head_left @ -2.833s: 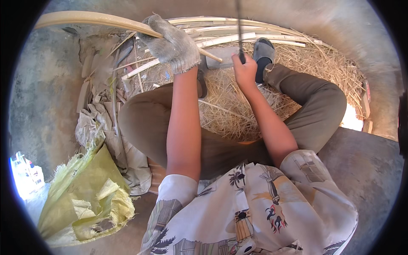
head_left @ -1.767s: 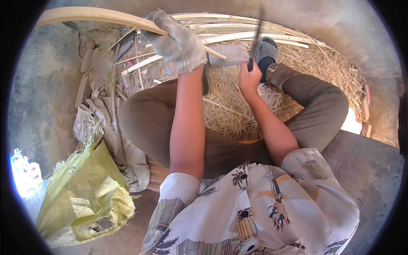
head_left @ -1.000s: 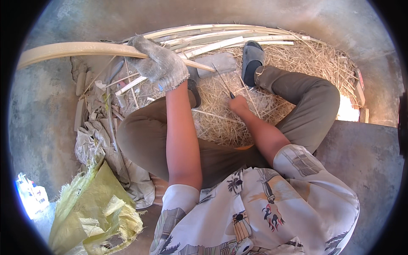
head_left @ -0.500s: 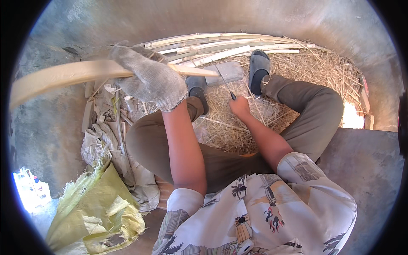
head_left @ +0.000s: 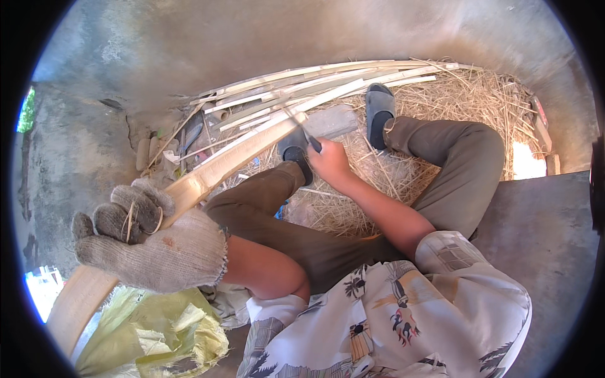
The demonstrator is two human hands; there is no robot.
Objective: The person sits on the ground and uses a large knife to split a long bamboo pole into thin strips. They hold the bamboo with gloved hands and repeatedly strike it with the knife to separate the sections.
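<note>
A long, pale split bamboo strip (head_left: 234, 159) slants from the lower left up to the middle. My left hand (head_left: 161, 249), in a grey knitted glove, is closed around its lower part, fingers curled over the edge. Thin shavings hang on the glove's fingers. My bare right hand (head_left: 331, 165) grips the dark handle of a knife (head_left: 313, 143). Its blade, partly blurred, is at the strip's far end; whether it touches cannot be made out. Beyond that end lies a grey block (head_left: 334, 122).
Several bamboo strips (head_left: 337, 93) lie along the curved wall (head_left: 315, 31). Straw-like shavings (head_left: 454, 104) cover the floor around my sandals (head_left: 381, 104). A torn yellow-green sack (head_left: 167, 331) rests at lower left, and a grey ledge (head_left: 542, 246) is at my right.
My left hand has swung down and toward me, bringing the bamboo strip into a diagonal. My right hand has moved slightly left with the knife, near the strip's far end.
</note>
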